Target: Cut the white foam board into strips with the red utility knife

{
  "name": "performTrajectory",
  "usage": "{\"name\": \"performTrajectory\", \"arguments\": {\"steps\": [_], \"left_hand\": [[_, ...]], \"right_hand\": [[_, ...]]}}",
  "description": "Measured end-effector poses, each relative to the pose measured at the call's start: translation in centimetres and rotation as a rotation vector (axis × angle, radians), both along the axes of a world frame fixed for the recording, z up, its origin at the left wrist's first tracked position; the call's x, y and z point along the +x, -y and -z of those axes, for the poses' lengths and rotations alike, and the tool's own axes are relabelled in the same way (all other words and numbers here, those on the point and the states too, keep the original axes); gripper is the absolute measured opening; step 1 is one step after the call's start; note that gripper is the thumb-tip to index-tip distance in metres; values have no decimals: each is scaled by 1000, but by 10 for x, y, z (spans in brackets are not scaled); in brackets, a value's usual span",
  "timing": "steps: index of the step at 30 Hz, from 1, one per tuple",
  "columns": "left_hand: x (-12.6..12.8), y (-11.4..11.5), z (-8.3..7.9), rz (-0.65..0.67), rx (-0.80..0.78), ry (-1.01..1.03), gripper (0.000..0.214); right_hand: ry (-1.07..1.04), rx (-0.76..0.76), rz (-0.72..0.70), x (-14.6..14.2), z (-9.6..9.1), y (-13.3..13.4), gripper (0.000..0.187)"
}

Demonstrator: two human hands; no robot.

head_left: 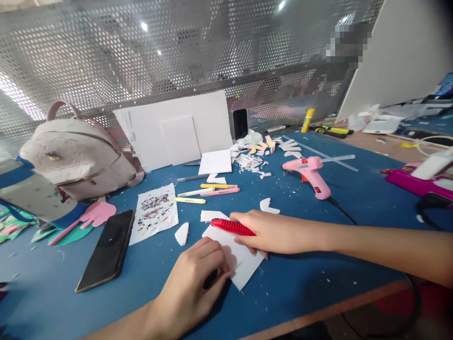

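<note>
A white piece of foam board (244, 267) lies on the blue mat in front of me. My left hand (196, 278) is curled at its left edge, thumb and fingertips pinched together on the board. My right hand (272, 231) is closed around a red utility knife (233, 227) with a ribbed handle, held low over the board; its blade does not show. White offcuts lie close by: a strip (211, 216) behind the board, a rounded piece (182, 233) at left and an angled piece (269, 206) behind my right wrist.
A black phone (108, 250) and a sheet of coloured bits (155, 212) lie left. Several highlighters (219, 191) sit behind the board. A pink glue gun (307, 172) with a cord is at right. White panels (141, 132) and a backpack (78, 151) stand at the back.
</note>
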State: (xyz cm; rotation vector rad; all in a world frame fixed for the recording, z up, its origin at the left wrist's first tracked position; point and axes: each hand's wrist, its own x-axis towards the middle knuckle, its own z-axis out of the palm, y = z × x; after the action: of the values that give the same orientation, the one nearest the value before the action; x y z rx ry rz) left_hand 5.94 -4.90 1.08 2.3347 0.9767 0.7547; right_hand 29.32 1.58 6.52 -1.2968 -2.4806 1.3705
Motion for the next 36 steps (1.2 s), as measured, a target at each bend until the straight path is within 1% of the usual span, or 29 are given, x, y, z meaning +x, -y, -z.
{"name": "performTrajectory", "arguments": {"steps": [5, 11, 15, 19, 22, 28, 36], "left_hand": [[-1, -1, 1, -1, -21, 33, 20], [0, 0, 3, -26, -58, 84, 20], [-2, 0, 6, -32, -79, 124, 21], [-3, 1, 8, -45, -112, 146, 21], [-2, 1, 7, -56, -131, 159, 22], [-1, 0, 2, -58, -150, 183, 23], [-8, -1, 4, -23, -143, 176, 20]], "right_hand": [[12, 44, -35, -1, -1, 1, 14], [14, 99, -61, -1, -1, 2, 20], [31, 133, -77, 0, 0, 3, 20], [63, 217, -89, -1, 1, 4, 17], [101, 288, -95, -2, 3, 6, 15], [169, 374, -121, -3, 7, 8, 24], [198, 438, -165, -5, 8, 10, 18]]}}
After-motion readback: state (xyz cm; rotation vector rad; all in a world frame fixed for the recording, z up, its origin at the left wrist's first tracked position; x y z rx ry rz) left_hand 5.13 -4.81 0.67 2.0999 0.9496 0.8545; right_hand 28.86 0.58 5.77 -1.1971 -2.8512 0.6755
